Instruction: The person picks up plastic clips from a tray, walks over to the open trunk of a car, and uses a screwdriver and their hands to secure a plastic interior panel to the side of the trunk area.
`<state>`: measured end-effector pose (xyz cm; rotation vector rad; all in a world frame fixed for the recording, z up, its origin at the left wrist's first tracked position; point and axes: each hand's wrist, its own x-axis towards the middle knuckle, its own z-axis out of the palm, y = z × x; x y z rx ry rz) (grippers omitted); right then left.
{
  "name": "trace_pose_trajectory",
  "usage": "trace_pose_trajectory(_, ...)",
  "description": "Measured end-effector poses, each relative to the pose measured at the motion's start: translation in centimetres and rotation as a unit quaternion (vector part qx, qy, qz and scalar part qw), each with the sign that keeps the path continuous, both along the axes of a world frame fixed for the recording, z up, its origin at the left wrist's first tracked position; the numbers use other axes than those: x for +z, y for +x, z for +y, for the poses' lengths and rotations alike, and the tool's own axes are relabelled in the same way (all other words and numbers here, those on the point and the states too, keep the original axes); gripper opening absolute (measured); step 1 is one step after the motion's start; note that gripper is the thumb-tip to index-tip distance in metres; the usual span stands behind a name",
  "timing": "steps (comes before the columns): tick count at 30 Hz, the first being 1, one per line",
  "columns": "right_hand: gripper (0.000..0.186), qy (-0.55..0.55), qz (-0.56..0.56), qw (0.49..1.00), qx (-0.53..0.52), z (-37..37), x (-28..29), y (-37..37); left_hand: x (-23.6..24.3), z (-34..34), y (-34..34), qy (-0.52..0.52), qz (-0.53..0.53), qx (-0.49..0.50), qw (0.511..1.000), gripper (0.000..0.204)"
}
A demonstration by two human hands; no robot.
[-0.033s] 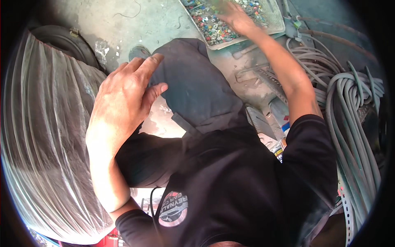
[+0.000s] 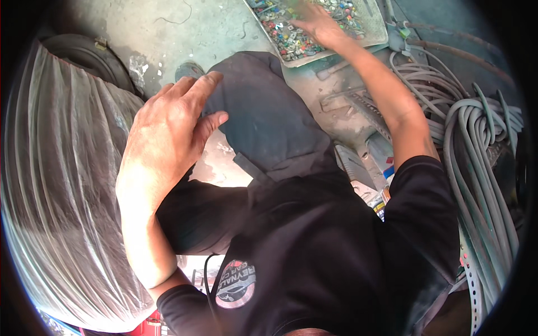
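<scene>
My right hand (image 2: 323,28) reaches over a pale shallow tray (image 2: 374,29) at the top of the view. Small mixed pieces (image 2: 297,43) in many colours cover the tray's bottom; they look like little hardware parts, too small to name. The fingers of this hand are stretched out with the thumb apart, and their tips blur against the pieces. Nearer to me, my left hand (image 2: 168,120) hangs in the air beside my dark-trousered knee. Its fingers are loosely bent and the thumb stands away from them, with nothing seen in the grasp.
Clear plastic sheeting (image 2: 67,185) drapes over something large at the left, with a dark round rim (image 2: 84,53) behind it. Coiled grey cable (image 2: 476,134) lies at the right. A grey case (image 2: 354,167) and a perforated metal strip (image 2: 367,106) are beside my right arm.
</scene>
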<state>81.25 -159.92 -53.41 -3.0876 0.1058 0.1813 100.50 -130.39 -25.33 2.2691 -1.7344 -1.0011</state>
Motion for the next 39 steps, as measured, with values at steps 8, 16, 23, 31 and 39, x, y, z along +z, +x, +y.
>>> trace_pose_trajectory(8,0.018,0.153,0.119,0.979,-0.058,2.1,-3.9,0.2,-0.3,0.1,0.0,-0.010,0.000,0.005,1.000,0.050)
trace_pose_trajectory(16,0.017,0.284,0.134,0.926,-0.212,2.2,-5.8,0.5,-0.2,-0.2,0.0,-0.019,0.001,-0.001,1.000,0.048)
trace_pose_trajectory(23,0.026,0.715,-0.196,0.581,-0.336,1.1,0.6,2.7,-0.2,-1.0,-0.1,-0.035,-0.017,0.004,0.999,0.046)
trace_pose_trajectory(31,0.028,0.943,-0.208,0.249,0.072,10.8,18.1,4.5,0.9,-2.5,-0.2,-0.096,0.002,0.105,0.990,0.034)
trace_pose_trajectory(39,0.032,0.919,-0.229,0.310,0.079,16.4,29.7,1.3,0.4,-3.0,-0.1,-0.097,0.092,0.093,0.987,0.030)
